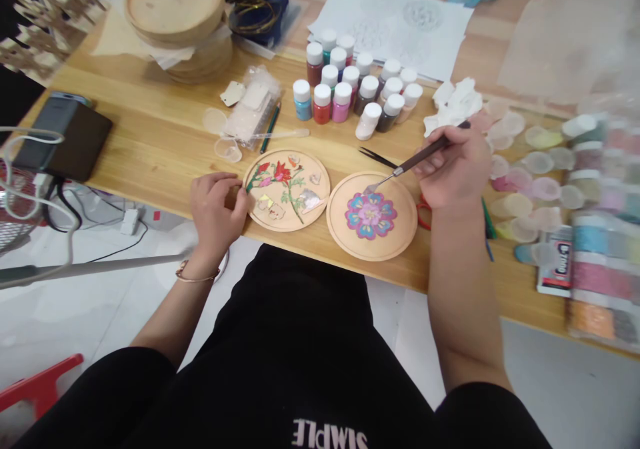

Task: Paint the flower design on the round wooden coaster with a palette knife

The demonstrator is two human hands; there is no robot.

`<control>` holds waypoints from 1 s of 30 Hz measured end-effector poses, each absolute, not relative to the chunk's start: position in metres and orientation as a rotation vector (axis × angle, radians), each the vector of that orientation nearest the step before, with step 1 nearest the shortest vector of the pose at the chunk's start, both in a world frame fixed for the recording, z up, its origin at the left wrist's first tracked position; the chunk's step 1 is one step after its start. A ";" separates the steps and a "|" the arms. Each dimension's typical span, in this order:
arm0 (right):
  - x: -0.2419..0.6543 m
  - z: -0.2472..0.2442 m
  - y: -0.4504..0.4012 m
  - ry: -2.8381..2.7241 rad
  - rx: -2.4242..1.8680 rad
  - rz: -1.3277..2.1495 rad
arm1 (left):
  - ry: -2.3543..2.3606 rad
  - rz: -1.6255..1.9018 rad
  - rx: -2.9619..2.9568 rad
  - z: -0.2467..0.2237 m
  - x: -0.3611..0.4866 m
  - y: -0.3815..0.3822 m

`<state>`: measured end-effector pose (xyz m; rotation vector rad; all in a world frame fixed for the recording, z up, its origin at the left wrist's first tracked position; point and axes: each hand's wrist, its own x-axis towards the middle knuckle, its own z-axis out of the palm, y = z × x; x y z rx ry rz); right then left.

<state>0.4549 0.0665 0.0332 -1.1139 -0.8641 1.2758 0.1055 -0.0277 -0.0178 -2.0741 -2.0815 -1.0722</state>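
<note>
My right hand (pixel 453 165) is closed around the dark handle of a small palette knife (pixel 417 157). The knife's metal tip is at the upper petals of a pink, purple and blue flower on a round wooden plate (pixel 340 235). I cannot tell whether the tip touches the surface. My left hand (pixel 217 209) rests at the left rim of a second round wooden plate (pixel 257 221), thumb and forefinger apart, with the thumb at the edge. Red flowers, green stems and several pale patches decorate that plate. Black tweezers (pixel 377 156) lie behind the flower plate, and red-handled scissors (pixel 424 214) are partly hidden beside it.
Several white-capped paint bottles (pixel 342 102) stand behind the plates. Small clear cups (pixel 543 189), a glue tube (pixel 555 262) and bags of coloured grains (pixel 600 272) crowd the right. Crumpled tissue (pixel 457 102), stacked round wood pieces (pixel 175 9) and a black box (pixel 65 135) surround the work.
</note>
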 end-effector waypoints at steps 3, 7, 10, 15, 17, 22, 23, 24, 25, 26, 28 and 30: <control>0.456 0.032 0.067 -0.868 -1.092 1.268 | -2.046 -1.066 -2.074 -0.019 0.105 -0.028; 0.455 0.032 0.068 -0.871 -1.091 1.260 | -2.040 -1.058 -2.067 -0.019 0.105 -0.028; 0.454 0.033 0.067 -0.854 -1.081 1.250 | -2.044 -1.052 -2.064 -0.020 0.105 -0.028; 0.455 0.033 0.068 -0.874 -1.110 1.262 | -2.000 -1.058 -2.074 -0.020 0.105 -0.028; 0.455 0.034 0.067 -0.868 -1.119 1.254 | -1.976 -1.063 -2.077 -0.020 0.105 -0.028; 0.452 0.039 0.065 -0.854 -1.131 1.259 | -1.970 -1.060 -2.071 -0.021 0.104 -0.027; 0.452 0.040 0.064 -0.852 -1.128 1.263 | -1.976 -1.056 -2.068 -0.022 0.104 -0.027; 0.451 0.041 0.064 -0.852 -1.123 1.269 | -1.983 -1.051 -2.064 -0.022 0.103 -0.027; 0.451 0.042 0.063 -0.853 -1.120 1.279 | -1.990 -1.044 -2.063 -0.022 0.103 -0.027; 0.450 0.043 0.063 -0.851 -1.119 1.290 | -1.997 -1.038 -2.065 -0.023 0.103 -0.027; 0.449 0.044 0.062 -0.822 -1.121 1.292 | -2.018 -1.032 -2.068 -0.023 0.103 -0.027; 0.448 0.044 0.062 -0.779 -1.127 1.281 | -2.037 -1.037 -2.076 -0.023 0.102 -0.027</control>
